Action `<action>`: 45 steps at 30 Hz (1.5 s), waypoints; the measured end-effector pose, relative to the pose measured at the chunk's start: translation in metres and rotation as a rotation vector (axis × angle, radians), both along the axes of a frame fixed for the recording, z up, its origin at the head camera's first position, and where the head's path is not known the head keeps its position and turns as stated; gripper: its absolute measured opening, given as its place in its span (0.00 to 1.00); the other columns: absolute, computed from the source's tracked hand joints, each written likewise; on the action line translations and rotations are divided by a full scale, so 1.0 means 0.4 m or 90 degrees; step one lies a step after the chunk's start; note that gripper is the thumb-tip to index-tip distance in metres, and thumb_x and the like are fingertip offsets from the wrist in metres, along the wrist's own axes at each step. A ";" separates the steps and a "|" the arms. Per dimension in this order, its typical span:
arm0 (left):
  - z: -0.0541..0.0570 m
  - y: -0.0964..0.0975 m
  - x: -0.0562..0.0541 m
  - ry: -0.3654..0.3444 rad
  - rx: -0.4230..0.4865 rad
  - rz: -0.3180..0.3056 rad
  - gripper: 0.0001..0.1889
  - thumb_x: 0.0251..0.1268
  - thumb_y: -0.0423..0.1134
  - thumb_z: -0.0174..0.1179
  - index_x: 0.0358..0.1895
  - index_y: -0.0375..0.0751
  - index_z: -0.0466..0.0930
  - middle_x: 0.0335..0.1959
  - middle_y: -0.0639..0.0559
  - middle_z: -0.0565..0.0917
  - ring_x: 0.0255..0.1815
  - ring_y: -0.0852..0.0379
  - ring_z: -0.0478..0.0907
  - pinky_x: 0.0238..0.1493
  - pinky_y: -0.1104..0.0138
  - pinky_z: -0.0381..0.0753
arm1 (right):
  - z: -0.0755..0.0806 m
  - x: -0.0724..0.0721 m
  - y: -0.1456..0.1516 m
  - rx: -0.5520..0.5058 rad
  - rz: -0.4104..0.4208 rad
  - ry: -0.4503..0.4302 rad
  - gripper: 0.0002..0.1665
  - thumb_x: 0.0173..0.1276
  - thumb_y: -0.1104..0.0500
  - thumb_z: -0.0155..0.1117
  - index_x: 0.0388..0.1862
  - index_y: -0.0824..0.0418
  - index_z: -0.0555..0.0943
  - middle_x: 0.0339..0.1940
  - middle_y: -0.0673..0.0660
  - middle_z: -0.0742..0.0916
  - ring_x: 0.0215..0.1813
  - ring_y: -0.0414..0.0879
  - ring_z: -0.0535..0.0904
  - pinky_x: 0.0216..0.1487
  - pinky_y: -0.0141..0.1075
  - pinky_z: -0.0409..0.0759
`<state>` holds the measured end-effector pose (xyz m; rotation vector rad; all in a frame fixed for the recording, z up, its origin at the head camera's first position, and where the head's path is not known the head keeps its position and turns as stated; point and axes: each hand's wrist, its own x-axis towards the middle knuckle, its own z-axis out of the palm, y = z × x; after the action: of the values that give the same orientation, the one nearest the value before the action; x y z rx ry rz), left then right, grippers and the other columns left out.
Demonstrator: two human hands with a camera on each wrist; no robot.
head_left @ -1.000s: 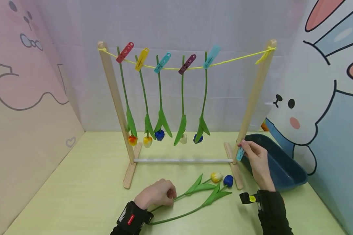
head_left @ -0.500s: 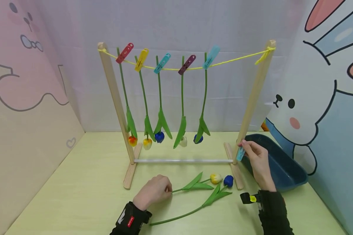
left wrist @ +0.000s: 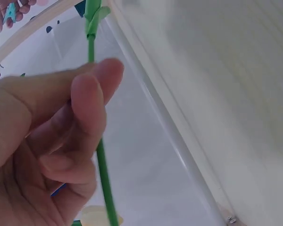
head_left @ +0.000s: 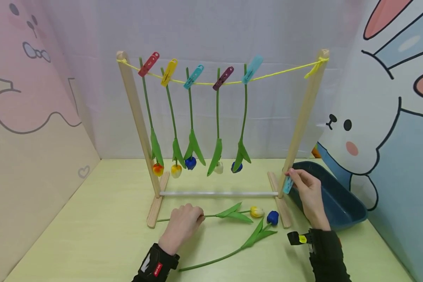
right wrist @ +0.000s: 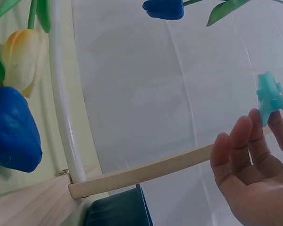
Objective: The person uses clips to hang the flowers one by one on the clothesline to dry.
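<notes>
My left hand (head_left: pixel 185 223) pinches the green stem of a yellow-and-white tulip (head_left: pixel 257 212) between thumb and fingers, low over the table in front of the rack. In the left wrist view the stem (left wrist: pixel 104 179) runs through the fingertips. A blue tulip (head_left: pixel 273 218) lies closer to me, its stem toward the lower left. On the right, my right hand (head_left: pixel 309 196) pinches a light blue clothespin (head_left: pixel 288 185) beside the rack's right post. Several tulips hang heads down from a yellow string (head_left: pixel 282 72), each under a clothespin such as the purple one (head_left: pixel 223 78).
The wooden rack has a left post (head_left: pixel 135 117), a right post (head_left: pixel 304 113) and a white bar (head_left: pixel 218 194) low between them. A dark blue tub (head_left: pixel 352 207) stands behind my right hand. Printed cloth walls close in the sides and back.
My left hand has raised the yellow-and-white tulip's stem off the table and moved it away from me, up toward the rack's bar. My right hand stays still with the clothespin.
</notes>
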<state>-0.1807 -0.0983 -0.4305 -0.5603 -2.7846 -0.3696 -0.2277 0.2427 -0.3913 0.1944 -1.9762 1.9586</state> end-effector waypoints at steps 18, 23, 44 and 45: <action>0.030 0.009 -0.011 0.092 0.354 -0.041 0.03 0.61 0.28 0.68 0.36 0.38 0.89 0.24 0.51 0.87 0.23 0.64 0.81 0.27 0.77 0.78 | 0.000 0.002 0.003 0.000 -0.005 0.013 0.13 0.79 0.60 0.55 0.38 0.61 0.86 0.34 0.40 0.88 0.36 0.36 0.78 0.38 0.25 0.79; 0.029 0.011 -0.018 0.185 0.479 -0.088 0.07 0.59 0.25 0.69 0.40 0.35 0.89 0.30 0.46 0.91 0.28 0.59 0.87 0.32 0.76 0.85 | 0.000 0.003 0.002 -0.002 -0.006 0.014 0.13 0.79 0.60 0.55 0.38 0.61 0.86 0.34 0.40 0.88 0.36 0.36 0.78 0.38 0.25 0.79; 0.051 0.011 -0.019 0.354 0.581 -0.101 0.13 0.54 0.18 0.68 0.43 0.33 0.87 0.35 0.40 0.90 0.32 0.62 0.87 0.35 0.75 0.86 | 0.005 0.004 -0.002 -0.008 -0.014 0.025 0.13 0.79 0.60 0.55 0.38 0.63 0.85 0.34 0.42 0.88 0.37 0.37 0.78 0.39 0.26 0.79; 0.052 0.009 -0.020 0.357 0.588 -0.101 0.13 0.55 0.17 0.67 0.43 0.32 0.87 0.35 0.39 0.90 0.33 0.64 0.87 0.35 0.76 0.85 | 0.004 0.003 -0.002 -0.008 -0.013 0.027 0.13 0.79 0.60 0.55 0.38 0.63 0.85 0.34 0.42 0.88 0.37 0.37 0.78 0.39 0.25 0.78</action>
<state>-0.1887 -0.0947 -0.4098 -0.5238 -1.7683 -1.2142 -0.2264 0.2421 -0.3896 0.2097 -1.9308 1.9377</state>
